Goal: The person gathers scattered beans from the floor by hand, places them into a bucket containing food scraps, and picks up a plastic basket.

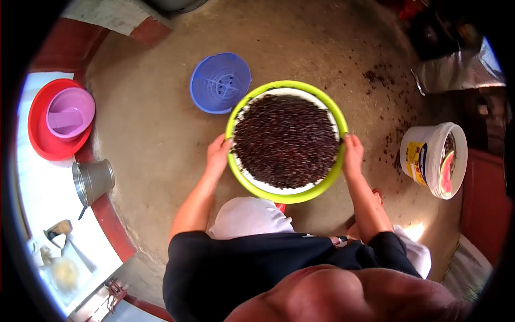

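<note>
Tray: round lime-green plastic tray (287,196), held level above the concrete floor (155,129).
Contents: dark brown seeds (285,140) spread across its white centre.
Left hand (217,154): grip closed on the tray's left rim.
Right hand (353,154): grip closed on the right rim.
Surroundings: blue plastic colander (220,82) just beyond the tray; white plastic bucket (429,155) to the right; scattered seeds (383,80) on the floor.
</note>
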A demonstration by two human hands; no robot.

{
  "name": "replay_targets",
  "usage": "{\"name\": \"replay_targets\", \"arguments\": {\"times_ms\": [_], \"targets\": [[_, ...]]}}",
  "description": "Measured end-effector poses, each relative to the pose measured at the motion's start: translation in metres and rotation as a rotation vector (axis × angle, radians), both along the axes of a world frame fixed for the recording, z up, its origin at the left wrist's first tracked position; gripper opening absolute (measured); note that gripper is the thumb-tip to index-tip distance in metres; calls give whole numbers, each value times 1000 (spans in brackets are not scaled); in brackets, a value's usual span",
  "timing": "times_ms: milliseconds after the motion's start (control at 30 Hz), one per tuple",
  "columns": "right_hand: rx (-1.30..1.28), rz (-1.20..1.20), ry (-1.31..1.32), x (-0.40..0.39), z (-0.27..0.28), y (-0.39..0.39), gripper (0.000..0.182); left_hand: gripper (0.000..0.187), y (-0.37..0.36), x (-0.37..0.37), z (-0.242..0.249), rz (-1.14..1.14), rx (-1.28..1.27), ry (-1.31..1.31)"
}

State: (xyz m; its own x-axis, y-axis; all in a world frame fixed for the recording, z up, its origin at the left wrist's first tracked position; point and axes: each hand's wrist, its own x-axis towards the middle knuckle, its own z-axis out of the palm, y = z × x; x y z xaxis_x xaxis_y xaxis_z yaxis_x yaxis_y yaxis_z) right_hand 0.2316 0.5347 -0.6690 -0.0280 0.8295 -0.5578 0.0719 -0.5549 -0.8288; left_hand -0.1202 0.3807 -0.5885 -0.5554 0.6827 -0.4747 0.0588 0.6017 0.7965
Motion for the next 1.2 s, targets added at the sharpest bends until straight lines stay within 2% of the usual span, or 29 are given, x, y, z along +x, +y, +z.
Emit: {"name": "replay_targets", "arguments": {"times_ms": [67,100,133,167,200,267,333,433,500,600,633,700,733,767,833,867,900,933,1000,1067,1133,1167,1200], "targets": [[19,97,-105,-8,-3,21,22,24,-10,6,-30,87,30,-36],[119,207,-214,-8,-21,28,21,24,-12,5,-38,111,33,-108],[62,182,-123,-15,-13,40,22,25,-4,12,-39,212,-34,-63],[8,240,-77,-17,-3,55,24,26,0,17,-47,270,51,-198],[103,320,-95,-16,-5,70,26,28,-6,8,-65,283,53,-221],[46,398,-91,-23,-11,79,25,32,-20,-6,-83,287,24,-245],[67,475,-69,-26,-24,80,26,34,-19,-5,-77,289,-34,-223],[58,602,-54,-14,-12,96,27,36,-15,1,-55,285,-232,-75],[107,649,-96,-17,-8,89,28,39,-28,-7,-70,261,-105,-197],[148,720,-55,-14,-13,95,31,44,-31,-13,-71,249,-196,-213],[191,794,-69,-13,-17,101,31,45,-33,-14,-72,231,-150,-279],[336,1057,-171,-4,-21,120,31,49,-37,-16,-79,327,-211,-183],[385,1203,-191,5,-29,134,30,51,-60,-32,-96,256,-188,-86],[522,1371,-228,18,-43,152,32,51,-50,-23,-86,286,-199,-160],[882,1493,-121,71,-77,190,31,53,-21,3,-58,350,-226,-303],[561,1721,-370,96,-19,219,34,52,-35,-15,-71,315,-247,-337],[327,1619,-99,135,-13,238,33,51,-51,-34,-82,283,-273,-368],[203,1676,-303,172,11,259,30,51,-50,-32,-80,272,-265,-372],[-169,1451,-406,232,139,284,24,47,-45,-13,-67,358,-89,-463],[-272,1133,-384,300,173,271,26,46,-46,-11,-62,344,-85,-481],[-471,790,-304,361,171,239,38,37,-56,-18,-64,393,-167,-432],[-474,596,-224,386,165,219,39,34,-63,-41,-71,414,-265,-407],[-499,515,-217,406,147,200,41,31,-77,-70,-83,436,-364,-387]]}}
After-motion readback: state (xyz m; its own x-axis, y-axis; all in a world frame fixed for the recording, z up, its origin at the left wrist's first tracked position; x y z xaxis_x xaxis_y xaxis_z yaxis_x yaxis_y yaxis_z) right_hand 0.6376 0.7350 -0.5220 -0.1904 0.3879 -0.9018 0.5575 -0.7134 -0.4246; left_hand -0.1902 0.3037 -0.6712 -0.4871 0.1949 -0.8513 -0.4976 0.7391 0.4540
